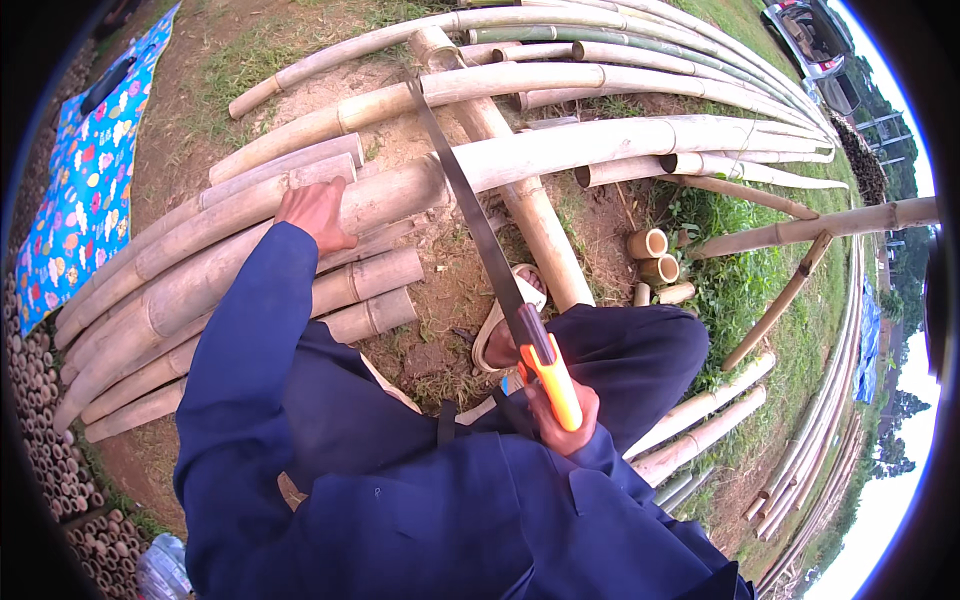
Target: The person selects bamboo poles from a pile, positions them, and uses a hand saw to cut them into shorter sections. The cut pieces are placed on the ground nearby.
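Note:
A handsaw [482,232] with a long dark blade and an orange-yellow handle is in my right hand [568,418], the fingers wrapped round the grip. Its blade crosses a thick pale bamboo pole [570,152], and the tip reaches over the thinner pole beyond. Whether the teeth have entered the bamboo cannot be made out. My left hand [316,212] grips the thick pole left of the blade, its thumb on the near side. Under the poles runs a crosswise bamboo support [545,235]. My sandalled foot [515,305] shows beside that support.
Cut bamboo lengths [370,285] lie close by my left arm. Short bamboo pieces [652,258] stand and lie in the grass at right. A propped bamboo frame [790,235] rises farther right. A blue patterned sheet [90,165] and stacked bamboo sections [50,430] are at far left.

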Tool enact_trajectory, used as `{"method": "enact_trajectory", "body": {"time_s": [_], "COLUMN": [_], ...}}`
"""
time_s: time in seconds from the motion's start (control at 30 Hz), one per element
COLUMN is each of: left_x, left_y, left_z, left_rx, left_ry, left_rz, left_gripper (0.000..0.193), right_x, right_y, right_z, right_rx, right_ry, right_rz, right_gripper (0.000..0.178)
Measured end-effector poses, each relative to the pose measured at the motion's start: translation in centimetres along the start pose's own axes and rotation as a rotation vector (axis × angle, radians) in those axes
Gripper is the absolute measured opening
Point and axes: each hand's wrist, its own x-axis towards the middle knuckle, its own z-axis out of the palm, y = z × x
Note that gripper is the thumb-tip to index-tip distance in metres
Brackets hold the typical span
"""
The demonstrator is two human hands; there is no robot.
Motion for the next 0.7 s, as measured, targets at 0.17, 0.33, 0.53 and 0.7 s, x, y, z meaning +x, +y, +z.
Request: {"method": "enact_trajectory", "body": {"time_s": [0.17,0.33,0.53,0.7], "left_x": [0.0,0.5,-0.3,0.6], "left_y": [0.0,0.7,0.1,0.5], "left_z": [0.4,-0.7,0.6,0.3], "left_rx": [-0.024,-0.007,-0.014,-0.022], "left_ry": [0.015,0.026,0.046,0.027], "left_rz": [0.003,0.020,0.024,0.041], "left_gripper": [0.065,0.063,0.062,0.064], "right_x": [-0.8,12.8,-1.9,5.8], "right_y": [-0.3,0.2,0.0,-0.9], "right_z": [-0.5,4.8,0.1,2.4], "right_rx": [-0.066,0.132,-0.076,0.047], "right_ry": [0.006,0.090,0.041,0.101], "right_rz": [-0.091,-0.101,-0.073,-0.021], "right_gripper": [0.027,0.015,0.030,0.016]}}
